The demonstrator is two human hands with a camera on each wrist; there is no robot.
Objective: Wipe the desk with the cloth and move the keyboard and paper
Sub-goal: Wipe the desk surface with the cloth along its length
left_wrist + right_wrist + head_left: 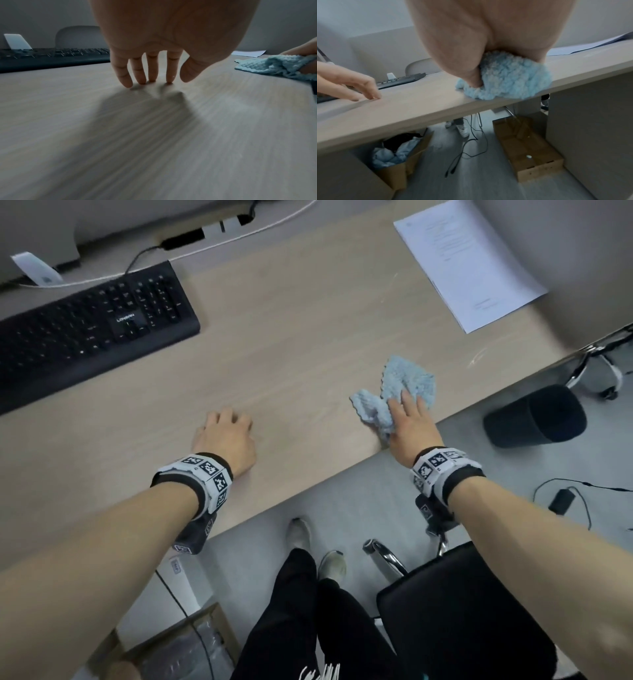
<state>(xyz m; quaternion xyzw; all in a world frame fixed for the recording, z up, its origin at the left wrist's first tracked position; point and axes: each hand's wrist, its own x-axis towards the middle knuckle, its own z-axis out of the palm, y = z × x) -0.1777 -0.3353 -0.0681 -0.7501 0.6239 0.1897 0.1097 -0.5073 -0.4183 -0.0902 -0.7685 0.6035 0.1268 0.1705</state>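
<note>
A light blue fluffy cloth (400, 390) lies bunched at the front edge of the wooden desk (291, 337). My right hand (409, 412) is on top of it, fingers stretched flat over it. In the right wrist view the thumb (471, 75) digs into the cloth (510, 79), pinching the bunch against the palm. My left hand (226, 433) holds nothing, and its fingertips (142, 81) touch the bare desk left of the cloth. The black keyboard (85, 330) lies at the far left. The white paper (469, 265) lies at the far right corner.
A monitor base (37, 234) and cables run along the back behind the keyboard. On the floor stand a black bin (534, 416), a black chair (455, 611) and cardboard boxes (527, 148) under the desk. My legs (308, 611) stand at the desk's front.
</note>
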